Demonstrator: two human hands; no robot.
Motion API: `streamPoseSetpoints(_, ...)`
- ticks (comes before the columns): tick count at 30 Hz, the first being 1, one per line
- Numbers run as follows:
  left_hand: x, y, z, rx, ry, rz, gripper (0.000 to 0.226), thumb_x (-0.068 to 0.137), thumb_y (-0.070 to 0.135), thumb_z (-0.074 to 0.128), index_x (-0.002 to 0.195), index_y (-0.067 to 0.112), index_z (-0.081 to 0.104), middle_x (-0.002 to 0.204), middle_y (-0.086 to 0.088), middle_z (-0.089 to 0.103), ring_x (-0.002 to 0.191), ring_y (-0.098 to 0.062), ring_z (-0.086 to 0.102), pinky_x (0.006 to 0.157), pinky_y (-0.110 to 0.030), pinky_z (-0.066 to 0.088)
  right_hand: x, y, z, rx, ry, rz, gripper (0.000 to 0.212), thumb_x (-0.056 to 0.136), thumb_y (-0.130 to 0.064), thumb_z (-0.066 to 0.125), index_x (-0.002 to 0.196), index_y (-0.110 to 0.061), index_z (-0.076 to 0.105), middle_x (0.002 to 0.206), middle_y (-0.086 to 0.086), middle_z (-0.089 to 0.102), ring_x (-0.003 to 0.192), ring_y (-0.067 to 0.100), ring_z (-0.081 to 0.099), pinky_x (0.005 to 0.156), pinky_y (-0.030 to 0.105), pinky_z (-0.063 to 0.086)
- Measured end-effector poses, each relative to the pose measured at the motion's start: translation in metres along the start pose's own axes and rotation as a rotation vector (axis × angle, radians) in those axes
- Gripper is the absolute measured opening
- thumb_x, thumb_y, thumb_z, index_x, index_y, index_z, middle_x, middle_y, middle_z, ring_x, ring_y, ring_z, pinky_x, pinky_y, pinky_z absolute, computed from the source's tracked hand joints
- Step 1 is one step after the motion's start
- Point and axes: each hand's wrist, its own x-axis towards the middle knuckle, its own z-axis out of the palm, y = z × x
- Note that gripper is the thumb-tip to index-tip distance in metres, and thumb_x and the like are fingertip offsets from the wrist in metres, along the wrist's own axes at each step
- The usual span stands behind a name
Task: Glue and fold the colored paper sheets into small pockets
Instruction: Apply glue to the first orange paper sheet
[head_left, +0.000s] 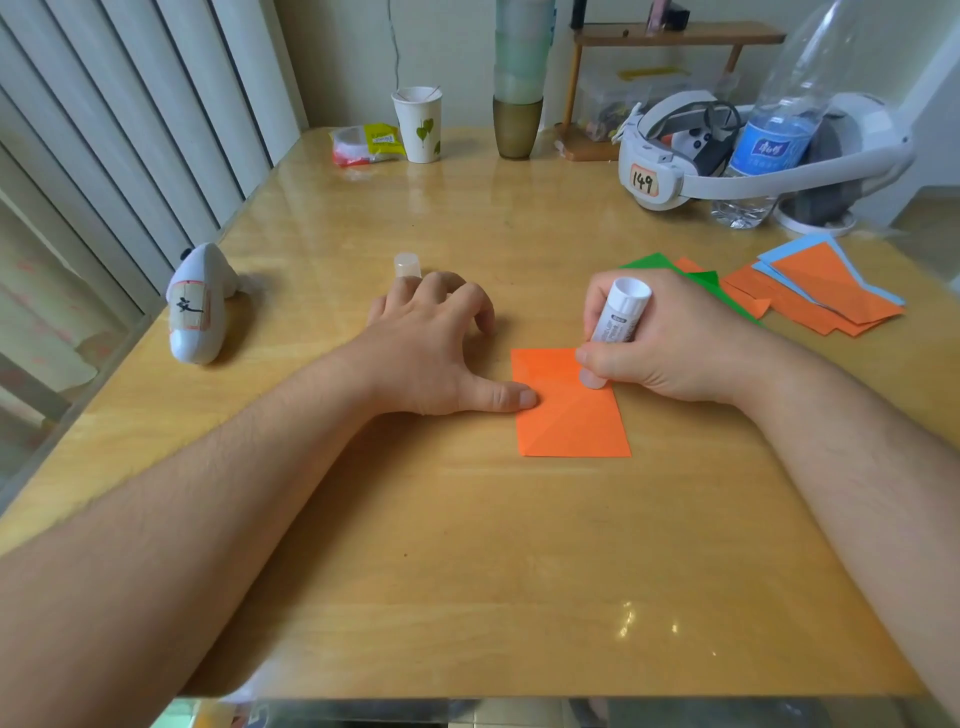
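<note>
Orange paper, a flat matte rectangle with faint diagonal creases, lies on the glossy wooden table in front of me, near the middle of the surface. I record the right hand wrapped round a white cylindrical glue stick, fingers and thumb curled about its labelled barrel, the stick tilted with its pale tip pressed onto the upper right part of the sheet. The left hand lies on the table just left of the paper, fingers loosely bent and holding nothing, its thumb stretched out so that the tip presses the sheet's left edge. A small translucent cap stands upright just beyond the left hand's fingers. To the right of the right hand, a loose overlapping pile of cut sheets rests on the table, orange, green and light blue, thin and sharp-cornered; the green ones are partly hidden behind the right hand. At the left edge of the table sits a white rounded controller with a taped label. Along the far edge I note a paper cup, a crumpled plastic packet, a clear plastic water bottle and a white headset marked 149.
</note>
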Motion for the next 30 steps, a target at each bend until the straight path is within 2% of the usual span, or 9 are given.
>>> streamPoseSetpoints(6, 0.0, -0.001, 0.001, 0.001, 0.003, 0.005, 0.086, 0.044, 0.103, 0.05, 0.109, 0.047, 0.042, 0.143, 0.013, 0.036, 0.138, -0.021, 0.024, 0.112, -0.041, 0.023, -0.004, 0.0, -0.01, -0.049, -0.032, 0.03, 0.02, 0.084, -0.016, 0.079, 0.079, -0.016, 0.06, 0.073, -0.004, 0.078, 0.081, 0.018, 0.072, 0.071, 0.037, 0.052)
streamPoseSetpoints(9, 0.001, -0.001, 0.001, -0.002, 0.003, 0.007, 0.085, 0.045, 0.103, 0.05, 0.109, 0.048, 0.042, 0.142, 0.013, 0.036, 0.138, -0.022, 0.024, 0.113, -0.042, 0.023, -0.003, 0.005, -0.014, -0.018, 0.056, 0.05, 0.018, 0.082, -0.013, 0.076, 0.077, -0.015, 0.059, 0.071, -0.002, 0.077, 0.078, 0.021, 0.07, 0.073, 0.04, 0.052)
streamPoseSetpoints(12, 0.0, -0.001, 0.0, -0.002, 0.0, 0.01, 0.084, 0.046, 0.103, 0.051, 0.109, 0.047, 0.042, 0.142, 0.012, 0.036, 0.138, -0.022, 0.024, 0.113, -0.042, 0.023, -0.001, 0.007, -0.013, 0.082, 0.176, 0.026, 0.021, 0.083, -0.013, 0.079, 0.075, -0.015, 0.059, 0.068, 0.004, 0.071, 0.064, 0.015, 0.057, 0.064, 0.035, 0.044)
streamPoseSetpoints(14, 0.0, -0.001, 0.0, 0.002, 0.001, 0.01, 0.084, 0.047, 0.102, 0.052, 0.109, 0.047, 0.043, 0.142, 0.012, 0.037, 0.138, -0.022, 0.024, 0.114, -0.042, 0.023, 0.0, 0.003, -0.007, 0.118, 0.149, -0.003, 0.021, 0.085, -0.011, 0.079, 0.077, -0.014, 0.06, 0.068, 0.004, 0.071, 0.067, 0.019, 0.064, 0.064, 0.037, 0.046)
streamPoseSetpoints(17, 0.0, 0.0, 0.001, 0.005, 0.003, 0.006, 0.086, 0.046, 0.102, 0.051, 0.11, 0.046, 0.043, 0.142, 0.012, 0.037, 0.139, -0.022, 0.024, 0.112, -0.041, 0.023, 0.0, -0.002, 0.004, 0.118, 0.035, -0.025, 0.02, 0.084, -0.005, 0.077, 0.08, -0.009, 0.058, 0.069, 0.006, 0.077, 0.079, 0.03, 0.074, 0.074, 0.041, 0.053)
streamPoseSetpoints(20, 0.0, -0.001, 0.001, 0.004, 0.006, 0.005, 0.087, 0.045, 0.103, 0.05, 0.11, 0.046, 0.042, 0.142, 0.012, 0.037, 0.139, -0.022, 0.025, 0.113, -0.042, 0.023, 0.002, -0.002, 0.007, 0.042, -0.002, -0.006, 0.021, 0.082, -0.008, 0.078, 0.08, -0.009, 0.057, 0.069, 0.004, 0.077, 0.079, 0.029, 0.073, 0.073, 0.042, 0.054)
streamPoseSetpoints(27, 0.0, -0.001, 0.0, 0.0, -0.007, 0.007, 0.087, 0.044, 0.103, 0.049, 0.11, 0.047, 0.043, 0.143, 0.012, 0.036, 0.14, -0.022, 0.024, 0.111, -0.04, 0.022, 0.004, 0.003, 0.002, 0.032, 0.037, 0.022, 0.021, 0.085, -0.009, 0.077, 0.082, -0.009, 0.056, 0.07, 0.005, 0.077, 0.076, 0.019, 0.077, 0.077, 0.04, 0.056)
streamPoseSetpoints(30, 0.0, -0.001, 0.0, -0.003, -0.002, 0.011, 0.086, 0.045, 0.103, 0.049, 0.11, 0.047, 0.042, 0.142, 0.012, 0.036, 0.14, -0.022, 0.023, 0.11, -0.038, 0.021, 0.007, 0.007, 0.002, -0.009, 0.068, 0.034, 0.022, 0.086, -0.017, 0.077, 0.084, -0.011, 0.056, 0.072, 0.003, 0.077, 0.078, 0.019, 0.076, 0.082, 0.047, 0.059)
